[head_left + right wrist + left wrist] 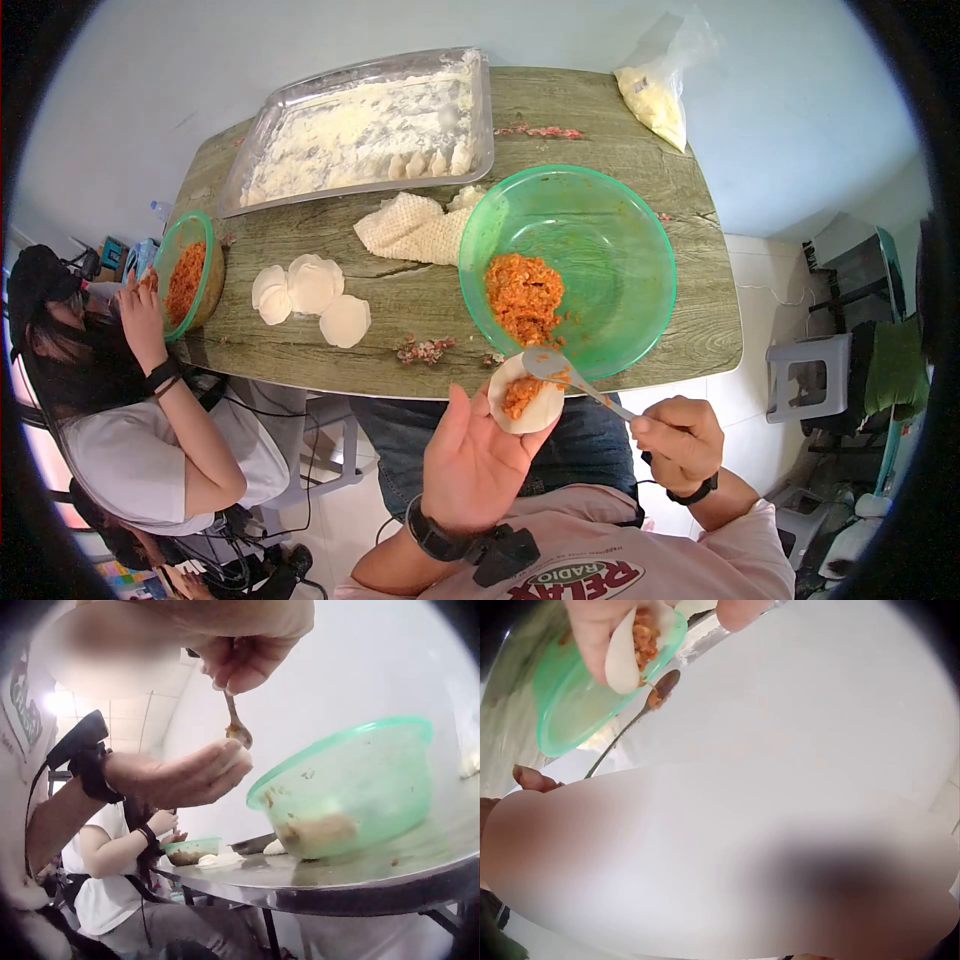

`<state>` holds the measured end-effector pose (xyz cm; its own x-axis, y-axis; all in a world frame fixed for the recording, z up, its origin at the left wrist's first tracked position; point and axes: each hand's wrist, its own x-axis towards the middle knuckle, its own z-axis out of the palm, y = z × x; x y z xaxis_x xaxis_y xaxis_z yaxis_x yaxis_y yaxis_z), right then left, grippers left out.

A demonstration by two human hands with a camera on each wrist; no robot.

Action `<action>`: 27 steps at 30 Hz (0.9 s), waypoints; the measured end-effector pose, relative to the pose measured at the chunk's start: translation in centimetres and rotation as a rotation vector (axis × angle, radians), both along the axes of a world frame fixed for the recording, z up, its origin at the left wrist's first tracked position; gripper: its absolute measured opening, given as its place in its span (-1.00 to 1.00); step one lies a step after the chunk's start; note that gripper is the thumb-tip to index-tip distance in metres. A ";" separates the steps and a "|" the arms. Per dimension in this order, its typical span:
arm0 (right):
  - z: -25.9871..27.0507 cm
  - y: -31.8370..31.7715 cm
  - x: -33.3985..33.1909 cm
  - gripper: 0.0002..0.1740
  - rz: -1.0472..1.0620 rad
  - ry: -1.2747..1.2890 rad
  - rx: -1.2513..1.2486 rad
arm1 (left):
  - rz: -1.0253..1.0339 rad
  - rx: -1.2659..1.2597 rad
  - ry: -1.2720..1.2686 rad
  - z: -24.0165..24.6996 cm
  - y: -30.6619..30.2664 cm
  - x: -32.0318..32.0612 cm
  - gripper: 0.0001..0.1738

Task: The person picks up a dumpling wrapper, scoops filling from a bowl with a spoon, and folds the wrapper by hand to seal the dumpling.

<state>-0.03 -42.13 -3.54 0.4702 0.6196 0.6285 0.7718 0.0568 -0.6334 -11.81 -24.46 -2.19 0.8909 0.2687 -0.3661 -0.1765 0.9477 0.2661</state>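
Observation:
Palm up, my left hand carries a round dough wrapper on its fingers, the thumb held apart. A lump of orange-red filling sits in the middle of the wrapper. My right hand grips the handle of a metal spoon, whose bowl lies over the wrapper's far edge. Bits of filling cling to the spoon in the left wrist view. Just beyond both hands stands a large green bowl, with a heap of the same filling against its left side.
Several loose wrappers lie left of a crumpled cream cloth. Behind them, a floured metal tray holds a few dumplings. A plastic bag stands at the back right. Another person sits left by a smaller green bowl.

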 end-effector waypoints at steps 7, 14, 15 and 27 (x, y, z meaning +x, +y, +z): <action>0.7 -0.4 -0.4 -0.56 -0.020 0.093 0.001 | 0.024 0.000 -0.046 -0.4 -0.1 0.2 -0.28; 0.4 0.6 0.4 -0.68 0.078 -0.078 -0.084 | -0.036 -0.057 -0.049 -0.1 -0.2 0.1 -0.27; 0.4 0.5 0.5 -0.69 0.058 -0.096 -0.113 | -0.024 -0.089 -0.065 -0.2 -0.2 0.0 -0.29; 1.0 -0.4 0.4 -0.65 -0.042 -0.032 -0.078 | 0.021 -0.087 -0.055 -1.3 -0.1 0.0 -0.27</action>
<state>0.32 -42.49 -2.53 0.4772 0.6472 0.5944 0.7926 -0.0248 -0.6093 -11.80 -24.53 -3.51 0.9048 0.2570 -0.3397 -0.2088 0.9627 0.1721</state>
